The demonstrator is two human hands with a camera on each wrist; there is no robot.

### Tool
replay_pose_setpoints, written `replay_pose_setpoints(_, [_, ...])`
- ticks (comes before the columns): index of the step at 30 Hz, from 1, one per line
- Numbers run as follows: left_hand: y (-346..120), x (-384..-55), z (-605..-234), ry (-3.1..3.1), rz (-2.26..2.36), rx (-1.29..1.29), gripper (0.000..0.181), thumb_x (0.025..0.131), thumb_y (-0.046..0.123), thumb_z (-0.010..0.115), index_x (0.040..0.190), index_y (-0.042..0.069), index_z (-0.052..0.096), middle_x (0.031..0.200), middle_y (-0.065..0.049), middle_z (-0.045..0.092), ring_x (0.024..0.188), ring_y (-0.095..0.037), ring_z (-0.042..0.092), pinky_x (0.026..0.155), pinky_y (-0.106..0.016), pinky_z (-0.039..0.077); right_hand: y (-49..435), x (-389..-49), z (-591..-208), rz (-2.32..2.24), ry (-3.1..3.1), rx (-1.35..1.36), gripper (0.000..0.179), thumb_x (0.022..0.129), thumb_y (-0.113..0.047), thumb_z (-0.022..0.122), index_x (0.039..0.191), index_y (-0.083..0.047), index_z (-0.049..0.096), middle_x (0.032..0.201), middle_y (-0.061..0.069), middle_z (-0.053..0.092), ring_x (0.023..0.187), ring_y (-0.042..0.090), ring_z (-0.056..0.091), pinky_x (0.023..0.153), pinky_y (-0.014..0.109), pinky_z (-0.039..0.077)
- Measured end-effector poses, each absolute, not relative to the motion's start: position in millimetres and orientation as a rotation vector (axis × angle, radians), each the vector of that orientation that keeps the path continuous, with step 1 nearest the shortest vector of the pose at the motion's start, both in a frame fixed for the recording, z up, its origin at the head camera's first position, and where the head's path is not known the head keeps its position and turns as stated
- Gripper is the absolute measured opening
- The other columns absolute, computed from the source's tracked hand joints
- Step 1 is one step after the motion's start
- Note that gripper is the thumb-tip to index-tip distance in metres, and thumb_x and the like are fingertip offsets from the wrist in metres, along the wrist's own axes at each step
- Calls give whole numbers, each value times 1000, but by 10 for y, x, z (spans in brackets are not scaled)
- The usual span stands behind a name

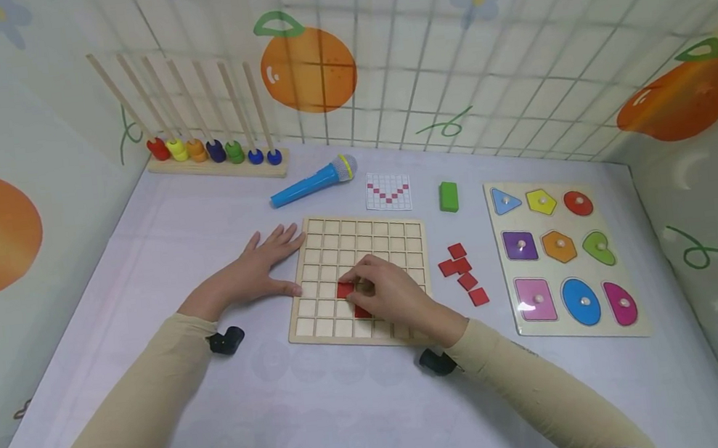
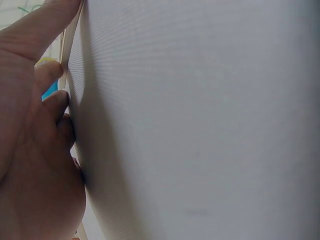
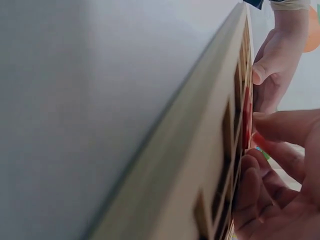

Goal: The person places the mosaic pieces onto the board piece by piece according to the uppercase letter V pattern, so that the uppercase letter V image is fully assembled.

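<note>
A wooden grid board (image 1: 305, 262) with square cells lies on the table. My right hand (image 1: 392, 292) is over its middle, pinching a small red square tile (image 3: 258, 139) between thumb and index finger. Close to these fingertips, red shows on the board at one cell (image 1: 344, 290), and another red tile (image 1: 362, 312) lies just below, partly covered by the hand. My left hand (image 1: 252, 270) rests on the table with fingers spread, its thumb and fingertips touching the board's left edge. Several loose red tiles (image 1: 464, 265) lie right of the board.
Behind the board are a pattern card (image 1: 388, 192), a blue toy microphone (image 1: 312, 185) and a green block (image 1: 449, 197). A shape puzzle board (image 1: 562, 283) lies at the right. A peg rack with coloured beads (image 1: 215, 167) stands at the back left, near the grid-lined curtain.
</note>
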State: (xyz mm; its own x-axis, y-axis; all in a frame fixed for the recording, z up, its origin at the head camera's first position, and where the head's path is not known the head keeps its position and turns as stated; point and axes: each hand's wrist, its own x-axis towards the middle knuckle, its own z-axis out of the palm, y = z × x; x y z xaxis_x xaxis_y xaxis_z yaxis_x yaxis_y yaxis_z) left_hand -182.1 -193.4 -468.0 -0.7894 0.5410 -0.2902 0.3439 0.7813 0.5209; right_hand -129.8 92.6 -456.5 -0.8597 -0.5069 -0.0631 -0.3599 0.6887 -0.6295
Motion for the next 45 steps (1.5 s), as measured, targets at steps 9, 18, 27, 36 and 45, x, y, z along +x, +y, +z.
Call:
replay_pose_setpoints(9, [-1932,-1825,-4678,2550,615,662,110,83,58,77,165,18,15,171,-8,2,157,-29,-8,123,-53,-13,1016,-1275,-4572,-1033,2653,-663,24,95,-22,73,119,-19,75,100,-8,62,85,9,59,73,24,54])
replay_pose_setpoints(18, [-1937,-1820,-4684,2552,631,652,111,82,59,77,165,18,16,171,-8,2,157,-29,-8,123,-53,-13,1152,-1249,-4551,-1092,2650,-621,25,93,-21,76,118,-20,76,99,-10,62,85,10,58,73,26,54])
replay_pose_setpoints(27, [-1926,-1816,-4671,2546,626,640,111,82,58,78,165,18,15,171,-8,2,157,-29,-8,123,-52,-13,1337,-1236,-4534,-1078,2694,-612,26,92,-19,78,118,-17,75,98,-7,63,84,12,59,73,27,56])
replay_pose_setpoints(36, [-1910,-1808,-4669,2547,625,636,111,82,58,78,165,18,16,171,-8,2,157,-29,-8,123,-53,-13,1564,-1199,-4524,-1065,2725,-535,29,91,-17,78,119,-16,75,101,-4,65,85,13,60,73,28,56])
replay_pose_setpoints(45, [-1916,-1802,-4672,2548,617,635,111,82,57,78,165,18,15,171,-8,2,157,-28,-8,123,-52,-13,1830,-1234,-4483,-1079,2769,-544,26,92,-13,76,118,-11,75,98,-1,66,84,14,60,75,33,56])
